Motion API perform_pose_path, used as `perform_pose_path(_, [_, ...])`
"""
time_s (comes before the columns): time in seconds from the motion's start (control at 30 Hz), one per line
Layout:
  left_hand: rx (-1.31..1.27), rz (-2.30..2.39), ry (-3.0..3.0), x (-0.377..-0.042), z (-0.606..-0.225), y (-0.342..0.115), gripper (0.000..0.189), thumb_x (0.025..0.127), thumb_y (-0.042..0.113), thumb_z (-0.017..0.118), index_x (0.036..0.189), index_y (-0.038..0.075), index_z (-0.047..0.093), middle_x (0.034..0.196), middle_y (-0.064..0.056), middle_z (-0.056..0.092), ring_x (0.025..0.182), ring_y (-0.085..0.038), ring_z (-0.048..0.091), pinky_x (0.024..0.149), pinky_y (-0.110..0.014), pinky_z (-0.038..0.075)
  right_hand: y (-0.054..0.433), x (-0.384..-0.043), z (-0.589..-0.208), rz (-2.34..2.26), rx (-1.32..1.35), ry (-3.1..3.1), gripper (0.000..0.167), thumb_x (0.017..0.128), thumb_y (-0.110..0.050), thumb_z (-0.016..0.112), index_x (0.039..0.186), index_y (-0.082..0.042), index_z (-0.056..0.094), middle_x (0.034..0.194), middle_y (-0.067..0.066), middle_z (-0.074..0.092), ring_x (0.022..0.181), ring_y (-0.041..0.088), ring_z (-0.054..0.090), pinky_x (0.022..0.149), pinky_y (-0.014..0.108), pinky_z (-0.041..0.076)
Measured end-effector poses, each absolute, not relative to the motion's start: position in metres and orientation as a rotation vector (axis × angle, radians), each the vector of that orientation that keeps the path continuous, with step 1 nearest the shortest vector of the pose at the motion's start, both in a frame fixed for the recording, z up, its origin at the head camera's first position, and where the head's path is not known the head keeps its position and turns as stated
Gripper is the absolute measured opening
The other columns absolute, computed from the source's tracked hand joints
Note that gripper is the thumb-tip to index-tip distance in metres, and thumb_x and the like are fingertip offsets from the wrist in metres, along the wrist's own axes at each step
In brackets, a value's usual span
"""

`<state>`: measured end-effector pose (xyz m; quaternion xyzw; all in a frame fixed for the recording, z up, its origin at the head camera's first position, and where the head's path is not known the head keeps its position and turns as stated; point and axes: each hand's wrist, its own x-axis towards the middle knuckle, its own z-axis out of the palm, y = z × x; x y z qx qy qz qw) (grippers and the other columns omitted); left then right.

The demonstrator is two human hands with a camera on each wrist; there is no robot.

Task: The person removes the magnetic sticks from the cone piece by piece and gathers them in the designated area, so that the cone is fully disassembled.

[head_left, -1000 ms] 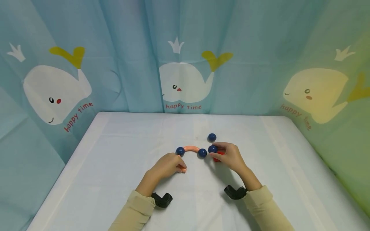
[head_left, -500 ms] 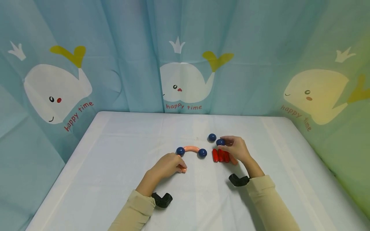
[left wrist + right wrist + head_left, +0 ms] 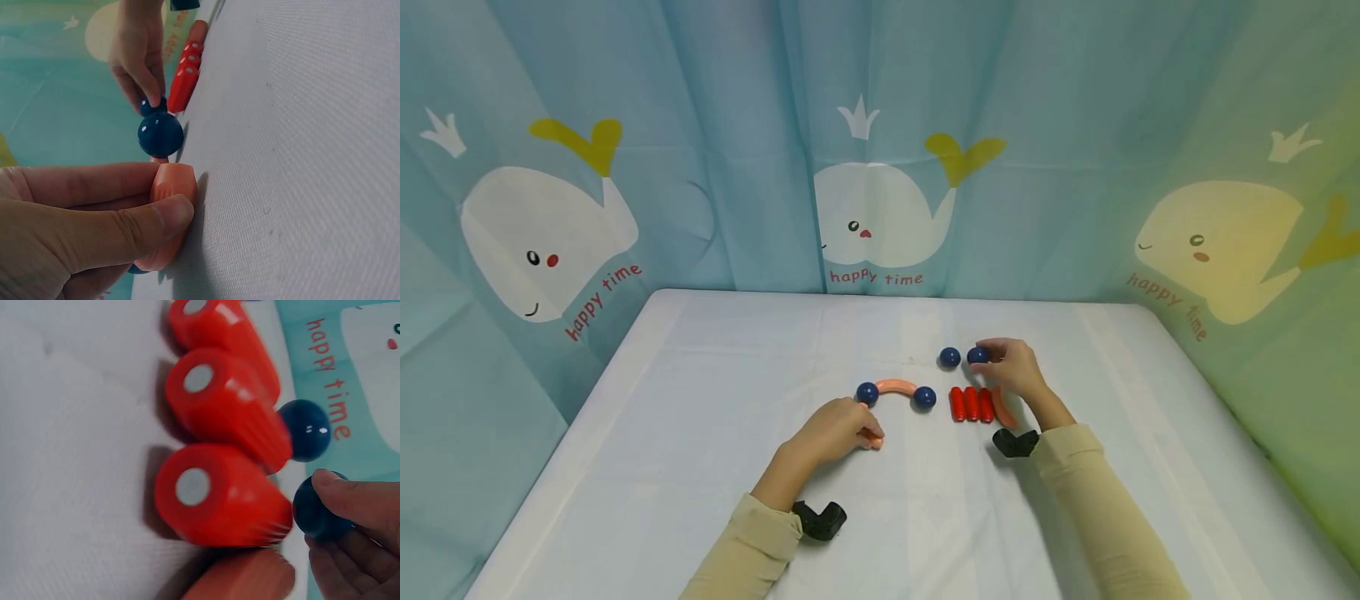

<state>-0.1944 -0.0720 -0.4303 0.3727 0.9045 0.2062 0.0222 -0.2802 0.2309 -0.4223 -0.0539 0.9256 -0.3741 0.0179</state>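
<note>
My left hand (image 3: 835,429) pinches a curved orange rod (image 3: 174,180) low over the table, mostly hidden by the fingers in the head view. Its far end meets a blue ball (image 3: 867,393); a second orange arc (image 3: 896,386) spans from that ball to another blue ball (image 3: 924,398). Farther back, my right hand (image 3: 1017,368) holds a loose blue ball (image 3: 322,509) between thumb and fingers. Just left of it lies one more blue ball (image 3: 950,357).
Three red rods (image 3: 972,404) with pale round ends lie side by side, right of the arc. Against them rests a spare orange curved rod (image 3: 1003,408). The white table (image 3: 700,400) ends at a whale-print curtain (image 3: 760,167).
My right hand has carried its blue ball back and to the right, from in front of the red rods to beside the other loose ball. The left hand has stayed put.
</note>
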Motion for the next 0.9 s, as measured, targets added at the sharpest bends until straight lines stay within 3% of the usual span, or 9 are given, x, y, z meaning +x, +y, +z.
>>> perform_pose_path(0.53, [1.173, 0.618, 2.825, -0.194, -0.432, -0.072, 0.012, 0.077, 0.019, 0.074, 0.089, 0.015, 0.076, 0.083, 0.009, 0.067, 0.078, -0.007, 0.059, 0.073, -0.022, 0.048, 0.224, -0.286, -0.426, -1.121, -0.189, 2.827, 0.048, 0.081, -0.008, 0.069, 0.123, 0.007, 0.054, 0.113, 0.024, 0.058, 0.098, 0.034, 0.056, 0.085, 0.044, 0.047])
perform_pose_path(0.9, [1.196, 0.584, 2.852, -0.193, -0.431, -0.072, 0.012, 0.078, 0.022, 0.073, 0.088, 0.016, 0.076, 0.082, 0.010, 0.067, 0.078, -0.008, 0.060, 0.072, -0.023, 0.048, 0.233, -0.276, -0.420, -1.128, -0.231, 2.898, 0.058, 0.079, -0.004, 0.070, 0.131, 0.008, 0.045, 0.126, 0.027, 0.049, 0.113, 0.042, 0.048, 0.092, 0.047, 0.041])
